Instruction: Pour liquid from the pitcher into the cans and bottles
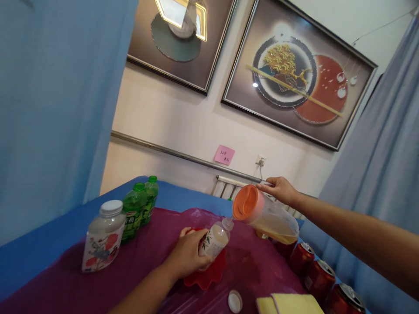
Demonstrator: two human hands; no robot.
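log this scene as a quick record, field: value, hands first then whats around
left hand: holds open bottle, tilted, above red scalloped dish
right hand: holds tilted pitcher, yellowish liquid inside, orange lid near bottle's mouth
front: loose white cap, yellow cloth
left side: white-capped jar, two green bottles
right side: row of red cans
surface: purple cover over blue
wall: pink note, two framed pictures

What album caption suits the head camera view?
Over a red dish, the left hand holds a tilted bottle; the right hand tips an orange-lidded pitcher toward the bottle's mouth.
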